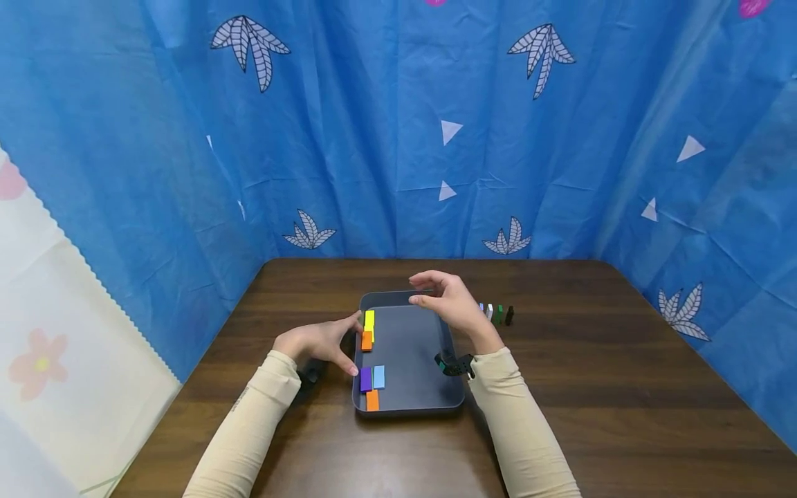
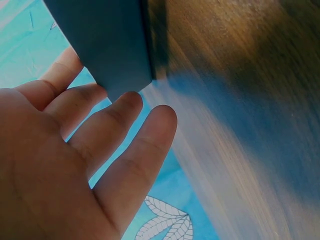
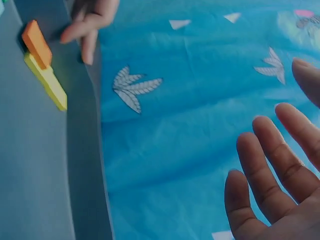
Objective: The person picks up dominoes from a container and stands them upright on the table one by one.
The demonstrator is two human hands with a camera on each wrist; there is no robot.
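Note:
A dark grey tray lies on the table with several small blocks along its left side. Two yellow blocks and an orange block sit towards the back. Nearer the front are a purple block, a light blue block and another orange block. My left hand is at the tray's left rim, thumb and fingers spread; the left wrist view has its fingertips right by the tray's outer wall. Above the far right rim hovers my right hand, holding nothing, fingers loosely bent.
Right of the tray, partly behind my right forearm, a white block, a green block and a black block stand in a row with a bluish one. A blue patterned curtain hangs around the wooden table.

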